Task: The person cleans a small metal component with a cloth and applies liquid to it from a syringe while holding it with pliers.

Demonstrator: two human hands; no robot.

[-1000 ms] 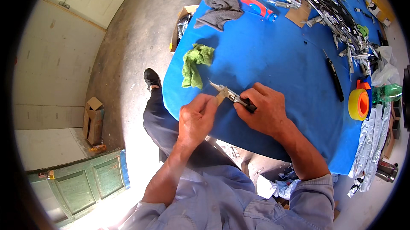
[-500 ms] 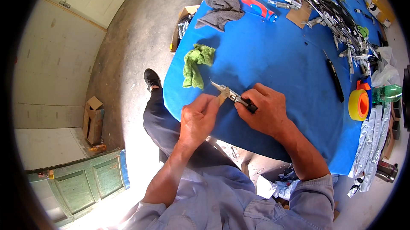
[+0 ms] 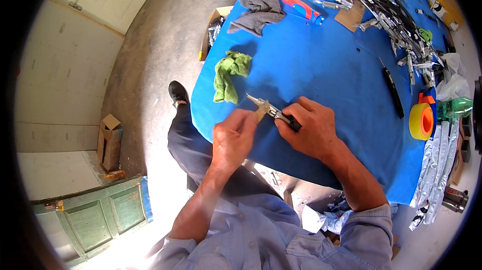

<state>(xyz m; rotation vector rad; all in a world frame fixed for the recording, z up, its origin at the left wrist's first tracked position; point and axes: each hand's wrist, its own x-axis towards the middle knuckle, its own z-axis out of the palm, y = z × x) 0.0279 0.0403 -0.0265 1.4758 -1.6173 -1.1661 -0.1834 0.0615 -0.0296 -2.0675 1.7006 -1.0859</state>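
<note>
Your green rag (image 3: 231, 76) is rough, matt cloth. To its lower right, your tool (image 3: 274, 112) shows shiny metal, and the strip (image 3: 261, 111) against it looks matt. Beneath the rag, your table cover (image 3: 321, 72) looks smooth; well to the rag's right, the bottle (image 3: 454, 108) looks like glossy plastic.

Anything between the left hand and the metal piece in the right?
Yes: a tan strip, pinched in the left hand, lies against the metal piece. Nothing else visible is in the way; the right hand grips the piece directly.
</note>
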